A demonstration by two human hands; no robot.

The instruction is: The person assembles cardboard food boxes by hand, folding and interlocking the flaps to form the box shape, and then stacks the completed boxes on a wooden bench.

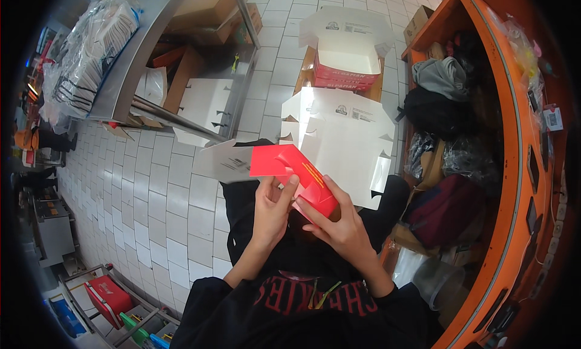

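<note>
Step in hand, by judgement: folding up part of a carton, mid-frame. Left to right: first, grey-white printed cardboard panel (227,159), jutting left, apparently joined to the carton. Next, left hand (273,211): thumb laid on a near flap, index finger behind, so pinching red card; other fingers curled, partly hidden. Between both hands, above black trousers (241,215): glossy red cardboard carton (310,181), part-folded, slanting down to the right. Then right hand (346,229): thumb on near face, index finger along far edge, so pinching the carton's right end; remaining fingertips out of sight. Just beyond, large white die-cut cardboard blank (363,144) with notched tabs; impossible to tell if touching the carton. Upper centre: stack of open red-sided, white-lined cardboard boxes (345,78).

Next move, judged: calls for a steady right-hand hold, left thumb easing the flap square along its crease without buckling the card.

Edges, again left to right. Lower left: grey metal rack (138,328) with red case (109,297), well apart from the hands. Upper left: stainless-steel table (151,16) with tubular rail (175,120), near the panel; wide leftward swing could knock. Left of centre: white tiled floor (175,228), broadest open room. Right: orange shelving unit (499,65) packed with bags (445,210), tighter room there.
</note>
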